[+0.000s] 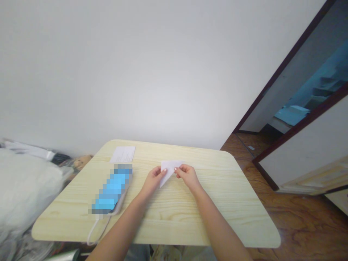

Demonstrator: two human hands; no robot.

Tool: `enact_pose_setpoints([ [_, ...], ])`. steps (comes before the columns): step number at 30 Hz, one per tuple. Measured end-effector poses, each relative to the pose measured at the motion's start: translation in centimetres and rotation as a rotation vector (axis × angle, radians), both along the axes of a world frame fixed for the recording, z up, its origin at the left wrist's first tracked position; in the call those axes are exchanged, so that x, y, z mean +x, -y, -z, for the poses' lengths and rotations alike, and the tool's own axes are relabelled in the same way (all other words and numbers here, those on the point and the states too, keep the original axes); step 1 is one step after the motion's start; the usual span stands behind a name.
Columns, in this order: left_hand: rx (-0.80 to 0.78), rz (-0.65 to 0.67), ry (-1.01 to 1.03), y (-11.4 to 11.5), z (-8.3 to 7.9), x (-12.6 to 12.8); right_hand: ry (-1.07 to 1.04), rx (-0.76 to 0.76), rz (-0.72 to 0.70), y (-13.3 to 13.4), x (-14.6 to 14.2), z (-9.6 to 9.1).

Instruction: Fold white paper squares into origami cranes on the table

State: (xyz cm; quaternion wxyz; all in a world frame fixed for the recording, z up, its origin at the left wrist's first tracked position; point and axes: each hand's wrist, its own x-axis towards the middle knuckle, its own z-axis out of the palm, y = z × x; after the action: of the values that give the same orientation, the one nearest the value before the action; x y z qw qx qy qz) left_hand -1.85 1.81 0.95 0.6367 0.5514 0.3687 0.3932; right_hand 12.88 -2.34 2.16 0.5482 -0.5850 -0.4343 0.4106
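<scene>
Between my hands, over the middle of the table, is a small white sheet of paper (169,167) folded into a triangle. My left hand (154,180) pinches its left edge, thumb on top. At the slanted right side, my right hand (188,175) grips the paper between thumb and fingertips. One point of the triangle hangs down toward me beside the left thumb. The fingers under the paper are partly hidden.
The pale wood-grain table (174,224) stands against a white wall. On its left lie a phone (112,190), its screen pixelated, with a white cable (94,230), and a printed white sheet (123,154). White bedding (27,192) lies left; a doorway opens at right.
</scene>
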Motion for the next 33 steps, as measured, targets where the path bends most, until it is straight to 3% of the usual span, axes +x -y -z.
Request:
enact_pose_setpoints([
  [5,0.044,0.062,-0.131,0.3,-0.2,-0.1,0.027,0.019,-0.009,0.0,-0.3,0.1],
  [14,-0.022,0.072,-0.196,0.2,0.1,-0.1,0.063,0.043,-0.059,0.0,-0.3,0.7],
  [22,0.026,0.040,-0.251,0.3,0.3,-0.2,0.174,0.038,-0.090,0.0,-0.5,1.3],
  [27,0.059,0.071,-0.305,0.0,0.2,-0.2,0.251,-0.021,0.023,-0.3,0.2,1.3],
  [33,0.048,0.125,-0.306,-0.2,0.3,-0.3,0.168,-0.054,0.096,-0.5,1.4,1.0],
])
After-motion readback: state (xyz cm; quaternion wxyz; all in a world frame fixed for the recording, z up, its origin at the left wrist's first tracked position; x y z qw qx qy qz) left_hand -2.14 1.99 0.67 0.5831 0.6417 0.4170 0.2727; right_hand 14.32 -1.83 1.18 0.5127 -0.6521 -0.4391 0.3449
